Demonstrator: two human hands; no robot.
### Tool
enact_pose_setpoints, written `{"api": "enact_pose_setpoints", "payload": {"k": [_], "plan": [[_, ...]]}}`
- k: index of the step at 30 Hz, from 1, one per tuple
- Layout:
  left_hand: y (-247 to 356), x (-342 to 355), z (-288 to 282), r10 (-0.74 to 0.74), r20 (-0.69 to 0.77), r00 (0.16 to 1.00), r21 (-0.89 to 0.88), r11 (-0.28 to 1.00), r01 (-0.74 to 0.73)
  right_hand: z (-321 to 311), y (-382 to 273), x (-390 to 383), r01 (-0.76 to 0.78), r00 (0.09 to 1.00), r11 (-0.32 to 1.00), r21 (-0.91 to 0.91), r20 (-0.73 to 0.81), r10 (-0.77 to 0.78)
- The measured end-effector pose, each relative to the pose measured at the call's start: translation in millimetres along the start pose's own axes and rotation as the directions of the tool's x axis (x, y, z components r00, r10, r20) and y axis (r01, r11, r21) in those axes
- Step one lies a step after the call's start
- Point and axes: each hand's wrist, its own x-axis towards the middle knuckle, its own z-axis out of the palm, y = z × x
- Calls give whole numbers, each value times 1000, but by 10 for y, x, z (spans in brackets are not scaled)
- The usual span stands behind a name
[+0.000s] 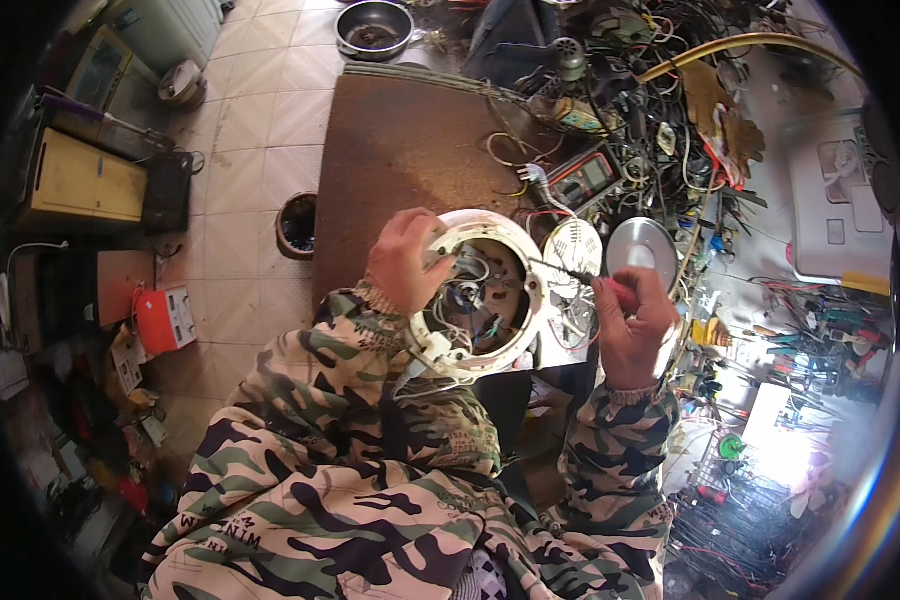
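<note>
Where it gapes open, the round white housing (pixel 485 224) shows wires (pixel 491 328).

Tabletop (pixel 410 140) passable, cables (pixel 654 125) (tangled) blocking right

The ring-shaped housing (pixel 538 300) is looking like smooth white plastic, while the red tool handle (pixel 623 293) is gleaming like glossy plastic. The round grey disc (pixel 643 250) is shining like metal, the brown tabletop (pixel 410 140) is resembling worn wood, and the camouflage sleeve (pixel 620 450) is appearing as matt cloth.
</note>
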Motion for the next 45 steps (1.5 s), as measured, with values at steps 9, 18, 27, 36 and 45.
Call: {"api": "enact_pose_setpoints", "payload": {"k": [9,18,27,36,45], "plan": [[-33,18,2,36,14,999,45,998,-36,54,383,-371,-57,998,998,-27,0,57],[-19,24,-7,30,24,999,42,999,-31,76,382,-332,-68,998,997,-26,10,68],[-2,22,-9,34,17,999,45,998,-35,73,296,-287,8,998,992,-125,57,-1],[-24,27,-16,61,-6,998,38,997,-61,-63,-7,-101,126,940,976,-179,336,-60],[-24,12,2,27,-30,999,48,999,-26,44,-45,-2,169,947,978,-122,293,-128]]}}
